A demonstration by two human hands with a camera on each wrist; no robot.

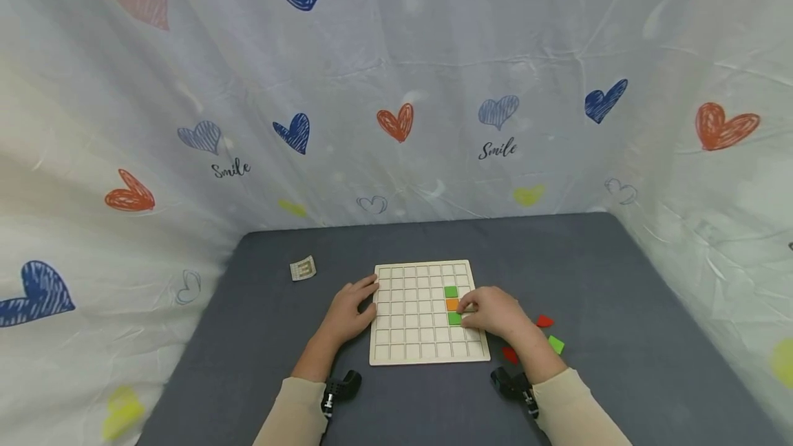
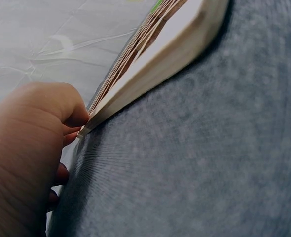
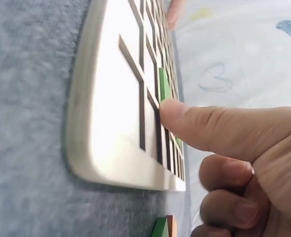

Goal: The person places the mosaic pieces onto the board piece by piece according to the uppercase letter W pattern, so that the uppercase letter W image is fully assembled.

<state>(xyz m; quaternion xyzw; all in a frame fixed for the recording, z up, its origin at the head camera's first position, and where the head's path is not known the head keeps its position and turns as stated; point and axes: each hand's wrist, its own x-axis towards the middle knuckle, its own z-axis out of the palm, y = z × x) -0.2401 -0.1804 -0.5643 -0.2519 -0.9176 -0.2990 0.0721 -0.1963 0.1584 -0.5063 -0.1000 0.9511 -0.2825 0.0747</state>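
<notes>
A pale wooden grid board (image 1: pixel 405 336) lies flat on the table. Set in its cells near the right side are a green tile (image 1: pixel 451 292), an orange tile (image 1: pixel 452 304) and another green tile (image 1: pixel 455 319), one column of them. My left hand (image 1: pixel 348 310) rests against the board's left edge, thumb and fingers spread along it. Over the right part of the board, my right hand (image 1: pixel 495 312) has its thumb and index finger down by the orange and lower green tiles. In the right wrist view its thumb (image 3: pixel 209 123) touches beside a green tile; whether the fingertips pinch anything is hidden.
Right of the board lie loose pieces: a red piece (image 1: pixel 544 321), a green piece (image 1: pixel 556 344) and another red piece (image 1: pixel 510 354) near the right wrist. A small printed paper (image 1: pixel 303 268) lies at the back left. A heart-patterned curtain (image 1: pixel 347 177) encloses the dark table (image 1: pixel 260 336).
</notes>
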